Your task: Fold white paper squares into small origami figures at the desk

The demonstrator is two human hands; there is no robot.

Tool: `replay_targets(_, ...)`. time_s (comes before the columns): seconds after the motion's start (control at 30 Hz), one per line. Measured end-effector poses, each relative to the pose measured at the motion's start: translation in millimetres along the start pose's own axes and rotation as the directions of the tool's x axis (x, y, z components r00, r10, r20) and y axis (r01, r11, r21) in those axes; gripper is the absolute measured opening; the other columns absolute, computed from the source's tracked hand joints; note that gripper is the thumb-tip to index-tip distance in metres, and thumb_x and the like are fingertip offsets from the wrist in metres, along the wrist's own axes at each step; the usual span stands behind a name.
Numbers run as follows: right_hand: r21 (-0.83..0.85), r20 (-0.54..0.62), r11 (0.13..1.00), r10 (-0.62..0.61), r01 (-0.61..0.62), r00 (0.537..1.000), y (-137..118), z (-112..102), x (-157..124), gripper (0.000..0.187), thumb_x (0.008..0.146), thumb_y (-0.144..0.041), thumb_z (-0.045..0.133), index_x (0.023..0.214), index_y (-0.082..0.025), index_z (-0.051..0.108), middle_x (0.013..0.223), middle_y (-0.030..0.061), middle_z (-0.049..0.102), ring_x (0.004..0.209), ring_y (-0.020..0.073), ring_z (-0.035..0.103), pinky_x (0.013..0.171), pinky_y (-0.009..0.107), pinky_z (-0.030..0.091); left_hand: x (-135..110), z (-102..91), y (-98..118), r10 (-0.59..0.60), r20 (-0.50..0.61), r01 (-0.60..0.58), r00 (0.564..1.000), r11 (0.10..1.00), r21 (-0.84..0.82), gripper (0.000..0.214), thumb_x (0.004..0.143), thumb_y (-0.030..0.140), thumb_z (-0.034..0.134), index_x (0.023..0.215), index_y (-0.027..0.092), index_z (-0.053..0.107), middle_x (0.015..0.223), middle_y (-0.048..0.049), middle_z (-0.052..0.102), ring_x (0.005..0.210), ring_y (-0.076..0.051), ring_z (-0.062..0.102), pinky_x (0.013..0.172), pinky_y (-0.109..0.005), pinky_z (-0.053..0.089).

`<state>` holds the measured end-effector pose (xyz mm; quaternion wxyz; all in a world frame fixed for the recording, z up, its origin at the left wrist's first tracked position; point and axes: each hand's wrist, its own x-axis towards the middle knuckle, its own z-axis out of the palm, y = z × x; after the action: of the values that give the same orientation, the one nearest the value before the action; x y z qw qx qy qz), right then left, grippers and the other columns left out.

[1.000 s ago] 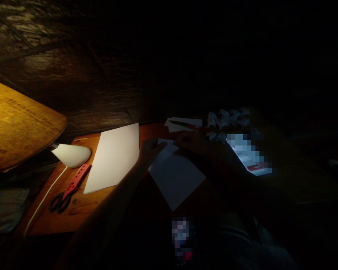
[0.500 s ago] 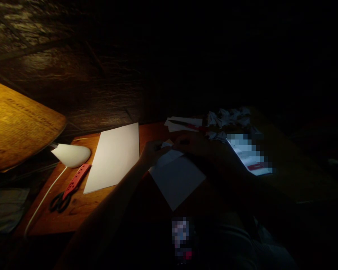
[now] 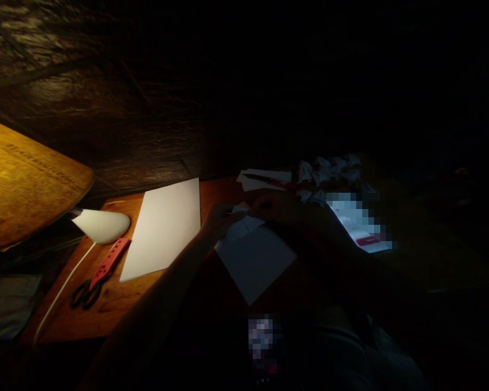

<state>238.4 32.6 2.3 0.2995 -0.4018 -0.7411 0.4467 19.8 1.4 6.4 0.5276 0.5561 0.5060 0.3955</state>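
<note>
My left hand (image 3: 219, 220) grips the left part of a sheet of paper (image 3: 255, 260), its thumb lying along the top edge. The sheet is turned cornerwise, with one point toward me and its far part folded over. My right hand (image 3: 271, 209) is closed at the far right of the same fold, mostly in shadow. Both hands hold the paper over the wooden table. Dim light hides the fingertips and the finer creases.
At left lie a stack of white paper (image 3: 167, 228), scissors in a red sheath (image 3: 110, 263) and a lamp (image 3: 104, 225) with a cord. Behind my hands are paper pieces (image 3: 264, 176) with a red-handled tool across them, several folded paper shapes (image 3: 330, 171) and a lit screen (image 3: 356, 225).
The hands stay almost in place on the folded paper. A crease line shows a little more clearly on the folded part. The whole view has shifted very slightly.
</note>
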Motion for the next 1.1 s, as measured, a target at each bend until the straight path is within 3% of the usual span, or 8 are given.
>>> replay_targets(0.33, 0.024, -0.016, 1.000, -0.001, 0.001, 1.000, 1.5, 0.4, 0.9, 0.038, 0.082, -0.056, 0.076, 0.075, -0.019, 0.080, 0.081, 0.0033, 0.074, 0.073, 0.0155, 0.061, 0.066, 0.028, 0.042, -0.9, 2.1, -0.5, -0.009, -0.022, 0.008, 1.000, 0.999, -0.032, 0.033, 0.062, 0.043, 0.086, 0.067, 0.016, 0.068, 0.060, 0.0015, 0.063, 0.052, -0.010, 0.053, 0.050, -0.022, 0.037)
replay_targets(0.53, 0.209, -0.091, 0.977, 0.055, -0.035, 0.994, 16.3, -0.3, 5.7, 0.046, 0.080, -0.067, 0.078, 0.079, -0.020, 0.080, 0.085, 0.0051, 0.076, 0.076, 0.0175, 0.066, 0.071, 0.031, 0.047, 0.6, -3.4, 0.2, 0.059, -0.135, -0.067, 0.989, 0.996, -0.056, 0.034, 0.063, 0.043, 0.086, 0.066, 0.016, 0.066, 0.061, 0.0017, 0.062, 0.053, -0.009, 0.053, 0.051, -0.022, 0.037)
replay_targets(0.7, 0.381, -0.090, 0.923, 0.091, -0.050, 0.992, 20.3, -1.3, 7.4, 0.060, 0.086, -0.078, 0.068, 0.080, -0.020, 0.079, 0.086, 0.0066, 0.078, 0.079, 0.0190, 0.069, 0.081, 0.035, 0.053, 1.0, -4.7, -1.2, 0.067, -0.134, -0.077, 0.989, 0.994, -0.075, 0.034, 0.063, 0.042, 0.087, 0.064, 0.016, 0.065, 0.059, 0.0027, 0.059, 0.051, -0.009, 0.051, 0.049, -0.021, 0.036)
replay_targets(0.8, 0.346, -0.024, 0.938, 0.037, -0.026, 0.999, 18.9, -0.3, 5.8, 0.053, 0.085, -0.074, 0.073, 0.089, -0.022, 0.082, 0.095, 0.0066, 0.080, 0.086, 0.0207, 0.071, 0.081, 0.034, 0.053, 0.7, -3.4, -1.1, 0.051, -0.131, -0.058, 0.990, 0.997, -0.057, 0.034, 0.061, 0.042, 0.086, 0.065, 0.016, 0.065, 0.059, 0.0017, 0.060, 0.052, -0.009, 0.051, 0.050, -0.021, 0.036)
replay_targets(0.93, 0.157, -0.034, 0.988, -0.007, 0.012, 0.999, 14.9, 0.8, 4.0, 0.045, 0.080, -0.065, 0.081, 0.075, -0.020, 0.078, 0.086, 0.0046, 0.076, 0.078, 0.0179, 0.066, 0.073, 0.031, 0.049, 0.6, -3.1, -0.5, 0.034, -0.110, -0.040, 0.993, 0.998, -0.044, 0.034, 0.059, 0.044, 0.085, 0.064, 0.016, 0.066, 0.059, 0.0008, 0.060, 0.053, -0.010, 0.051, 0.050, -0.021, 0.036)
replay_targets(1.1, 0.125, -0.038, 0.992, -0.008, 0.013, 0.999, 9.6, 0.6, 4.1, 0.042, 0.082, -0.060, 0.078, 0.070, -0.020, 0.075, 0.082, 0.0045, 0.073, 0.077, 0.0178, 0.065, 0.071, 0.031, 0.048, 0.9, -2.9, -0.5, 0.039, -0.126, -0.042, 0.991, 0.999, -0.027, 0.036, 0.059, 0.045, 0.087, 0.064, 0.015, 0.066, 0.061, 0.0000, 0.062, 0.056, -0.011, 0.052, 0.052, -0.022, 0.037)
